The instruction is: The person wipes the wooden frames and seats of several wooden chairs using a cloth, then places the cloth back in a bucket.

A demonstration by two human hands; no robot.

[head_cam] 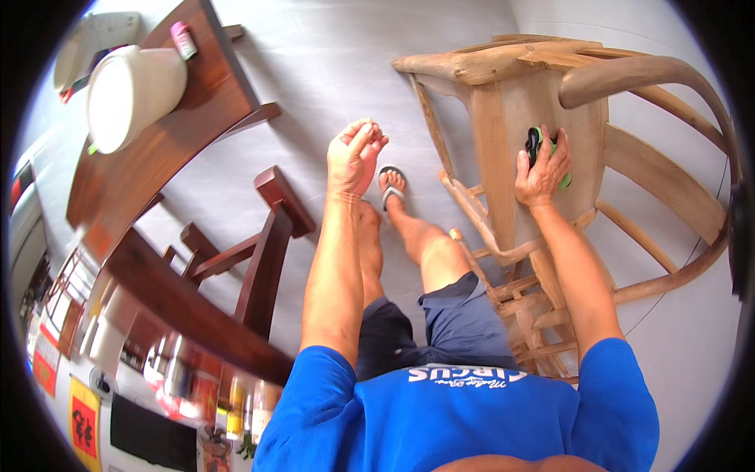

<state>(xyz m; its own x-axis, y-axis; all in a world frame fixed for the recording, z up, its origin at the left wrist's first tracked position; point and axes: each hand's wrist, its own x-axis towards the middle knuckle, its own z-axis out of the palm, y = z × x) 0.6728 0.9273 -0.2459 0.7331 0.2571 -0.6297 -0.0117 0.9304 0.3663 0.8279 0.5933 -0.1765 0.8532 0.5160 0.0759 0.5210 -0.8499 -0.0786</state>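
Note:
My right hand [545, 171] rests over a small green and black hand-held tool [532, 144] on the seat of a bare wooden armchair [488, 159]. The fingers cover much of the tool, so its exact kind is hard to tell. The chair has a curved rail [655, 71] running round its back and arms. My left hand [357, 154] hangs in the air above the floor, left of the chair, with its fingers curled in towards the thumb. Nothing shows in it.
A dark reddish wooden table [206, 76] stands at the left, bearing a white bucket [138, 94] and a pink and white bottle [183, 40]. A wooden trestle-like frame [265, 259] sits between it and my legs. More pale wooden framework [534, 330] lies beyond my right thigh.

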